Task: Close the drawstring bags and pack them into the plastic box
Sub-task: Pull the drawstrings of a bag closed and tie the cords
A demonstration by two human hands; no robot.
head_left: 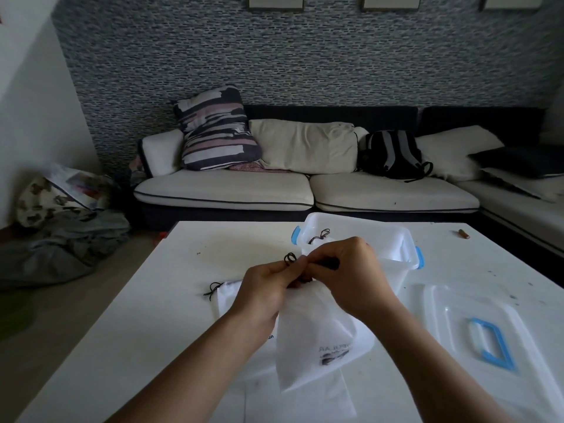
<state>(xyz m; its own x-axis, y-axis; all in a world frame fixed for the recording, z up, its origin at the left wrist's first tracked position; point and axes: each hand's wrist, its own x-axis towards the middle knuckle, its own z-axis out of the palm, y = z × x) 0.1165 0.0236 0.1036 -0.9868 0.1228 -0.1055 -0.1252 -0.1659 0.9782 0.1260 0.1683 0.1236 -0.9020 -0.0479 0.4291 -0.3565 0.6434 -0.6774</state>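
A white drawstring bag (317, 340) with dark print hangs above the table, held at its gathered mouth by both hands. My left hand (265, 288) pinches the black cord, whose loop sticks up above my fingers. My right hand (345, 273) grips the other side of the mouth and cord. Under my left forearm another white bag (227, 296) with a black cord lies flat on the table. Just behind my hands stands the clear plastic box (393, 239) with blue latches; inside it a bag's dark cord (320, 235) shows.
The box's clear lid (476, 334) with a blue handle lies on the white table (146, 331) at the right. A small brown object (464, 233) lies near the table's far right edge. Behind the table stands a sofa (305, 187) with cushions and a backpack.
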